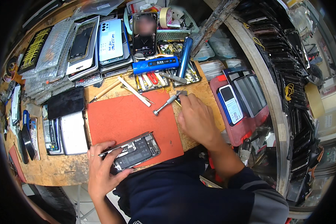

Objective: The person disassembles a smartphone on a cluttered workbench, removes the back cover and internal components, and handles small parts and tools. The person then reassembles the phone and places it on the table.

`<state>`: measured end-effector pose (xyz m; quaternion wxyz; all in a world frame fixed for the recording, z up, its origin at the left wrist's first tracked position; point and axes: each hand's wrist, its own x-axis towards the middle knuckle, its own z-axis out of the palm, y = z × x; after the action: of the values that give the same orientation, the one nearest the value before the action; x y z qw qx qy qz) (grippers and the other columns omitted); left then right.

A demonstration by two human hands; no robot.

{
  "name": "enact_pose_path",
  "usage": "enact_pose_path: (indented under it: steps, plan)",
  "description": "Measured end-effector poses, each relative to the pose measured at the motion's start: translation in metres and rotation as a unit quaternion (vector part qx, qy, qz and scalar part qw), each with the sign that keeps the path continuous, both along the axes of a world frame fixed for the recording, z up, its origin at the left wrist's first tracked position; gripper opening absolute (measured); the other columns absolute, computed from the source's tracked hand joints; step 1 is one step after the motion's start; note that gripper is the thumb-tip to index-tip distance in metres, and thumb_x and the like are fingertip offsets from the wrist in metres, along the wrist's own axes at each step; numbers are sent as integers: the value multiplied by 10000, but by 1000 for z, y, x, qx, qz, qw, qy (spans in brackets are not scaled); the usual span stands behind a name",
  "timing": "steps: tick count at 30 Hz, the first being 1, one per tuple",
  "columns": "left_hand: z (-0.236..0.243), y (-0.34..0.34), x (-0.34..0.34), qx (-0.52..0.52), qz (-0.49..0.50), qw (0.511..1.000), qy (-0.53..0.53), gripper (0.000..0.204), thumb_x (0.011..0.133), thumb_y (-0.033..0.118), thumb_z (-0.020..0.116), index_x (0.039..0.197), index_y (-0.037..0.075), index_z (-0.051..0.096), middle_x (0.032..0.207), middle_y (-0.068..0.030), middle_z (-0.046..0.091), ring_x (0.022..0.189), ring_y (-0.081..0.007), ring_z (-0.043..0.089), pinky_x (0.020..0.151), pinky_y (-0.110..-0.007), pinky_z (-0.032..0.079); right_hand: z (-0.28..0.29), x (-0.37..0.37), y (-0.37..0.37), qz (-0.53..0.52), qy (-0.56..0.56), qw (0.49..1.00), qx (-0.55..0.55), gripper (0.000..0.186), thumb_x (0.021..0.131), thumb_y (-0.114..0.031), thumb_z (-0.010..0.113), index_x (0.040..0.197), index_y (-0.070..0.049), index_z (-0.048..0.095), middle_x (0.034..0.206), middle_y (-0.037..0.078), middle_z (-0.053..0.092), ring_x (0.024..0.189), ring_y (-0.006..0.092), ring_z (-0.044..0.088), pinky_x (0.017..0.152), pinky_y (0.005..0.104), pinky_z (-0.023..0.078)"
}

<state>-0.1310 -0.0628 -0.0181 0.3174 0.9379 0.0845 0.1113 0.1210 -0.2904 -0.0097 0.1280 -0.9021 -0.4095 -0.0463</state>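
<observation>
Currently the left hand [102, 168] holds the left end of an opened phone [138, 152], its thumb at the near edge and its fingers over the far edge and exposed inside. The phone sits at the near edge of an orange-red mat [125, 108] on the wooden tabletop [67, 171], its dark battery facing up.

Farther right, the right hand [198, 121] is beside the mat, its fingers curled and drawn together at the far end of a grey screwdriver [166, 103]; whether they pinch it cannot be told. The screwdriver slants over the mat's far right corner.

Left of it lie a white stick-like tool [134, 92] and a wooden-handled tool [107, 90]. Beyond is a blue handheld device [155, 65]. To the right, a red tray [238, 130] carries phones.
</observation>
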Motion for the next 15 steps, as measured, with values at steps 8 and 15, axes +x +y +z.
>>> enact_pose_path:
  steps: [8, 15]
  plan:
    - [5, -3, 4, -11, 17, 999, -36, 670, 581, 237, 972, 1187, 68, 743, 1169, -136, 651, 1076, -363, 600, 942, -482, 467, 25, 38, -19, -47, -79, 993, -71, 131, 889, -77, 645, 920, 47, 672, 921, 229, 681, 840, 390, 730, 713, 472, 604]
    - [-2, -17, 26, 7, 63, 997, -52, 699, 592, 209, 974, 1227, 57, 726, 1184, -163, 658, 1129, -388, 601, 991, -494, 477, 42, 39, -24, 58, -38, 991, 112, 140, 927, -72, 705, 1051, -36, 651, 1024, 135, 616, 997, 361, 628, 870, 480, 488]
